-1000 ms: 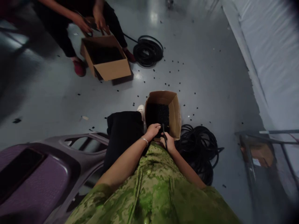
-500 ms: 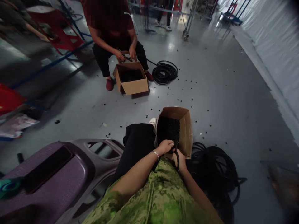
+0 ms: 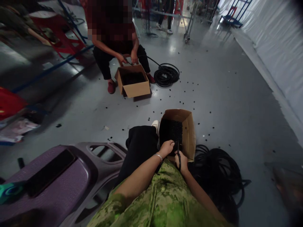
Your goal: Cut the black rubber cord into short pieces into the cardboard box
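Note:
My right hand (image 3: pixel 182 160) is wrapped round the handles of black scissors (image 3: pixel 179 155), whose blades point forward over an open cardboard box (image 3: pixel 189 132). Small black pieces (image 3: pixel 174 130) lie in a heap inside this box. To the left of the scissors, my left hand (image 3: pixel 167 148) is closed in a pinch at the box's near edge; what it holds is too small and dark to make out. A loose coil of black tubing (image 3: pixel 219 170) lies on the floor to the right of the box.
Ahead on the left a seated person works over another cardboard box (image 3: pixel 136 90), beside a black coil (image 3: pixel 166 75). A purple plastic stool (image 3: pixel 68 183) with a dark phone (image 3: pixel 52 171) on it stands at my left. Small black bits dot the floor.
My left hand has drawn slightly away from the scissors, leaving a gap. The other person's hands and scissors have shifted a little over their box.

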Motion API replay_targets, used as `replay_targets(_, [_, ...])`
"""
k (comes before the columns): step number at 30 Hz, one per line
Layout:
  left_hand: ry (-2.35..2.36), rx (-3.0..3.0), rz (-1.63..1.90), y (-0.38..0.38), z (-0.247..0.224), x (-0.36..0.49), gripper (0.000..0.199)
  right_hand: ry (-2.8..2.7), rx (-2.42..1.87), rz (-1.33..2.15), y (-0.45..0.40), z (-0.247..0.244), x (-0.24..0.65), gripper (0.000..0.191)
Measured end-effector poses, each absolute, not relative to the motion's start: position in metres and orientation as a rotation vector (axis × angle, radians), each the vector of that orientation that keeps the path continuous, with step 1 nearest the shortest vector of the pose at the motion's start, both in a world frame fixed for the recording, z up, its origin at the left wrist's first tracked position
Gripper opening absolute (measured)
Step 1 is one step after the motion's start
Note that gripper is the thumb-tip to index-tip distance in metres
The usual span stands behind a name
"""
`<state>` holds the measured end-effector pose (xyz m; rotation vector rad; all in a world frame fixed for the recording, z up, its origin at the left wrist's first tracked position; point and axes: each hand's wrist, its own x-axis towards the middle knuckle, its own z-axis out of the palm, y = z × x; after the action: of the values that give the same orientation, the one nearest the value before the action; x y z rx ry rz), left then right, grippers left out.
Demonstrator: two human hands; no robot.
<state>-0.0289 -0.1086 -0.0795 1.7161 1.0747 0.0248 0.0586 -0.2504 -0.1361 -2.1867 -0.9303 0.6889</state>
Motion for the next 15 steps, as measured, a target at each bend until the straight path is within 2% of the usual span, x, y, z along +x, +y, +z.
replay_targets(15, [1.083,1.724,0.047,-0.1101,-0.0796,-0.0297,0.033,-1.044,-2.240,0.682,-0.2426,-0.1425,0.0578,0.030])
